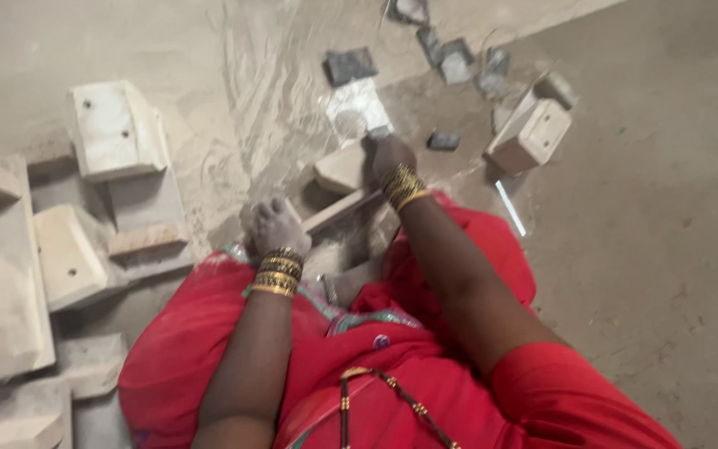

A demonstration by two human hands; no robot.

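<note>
The garment (425, 366) is bright red with a pale green patterned border. Gold bangles (278, 272) ring both wrists. Carved stone blocks (114, 129) are off-white; the scattered stone chips (351, 65) dark grey; the floor (666, 249) dusty grey-brown.

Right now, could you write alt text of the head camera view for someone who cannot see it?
Seen from above, a person in red clothing sits on a dusty floor, the right hand pressing on a pale stone block and the left hand resting nearer the lap. White carved stone blocks lie to the left, small grey stone pieces ahead.
</note>
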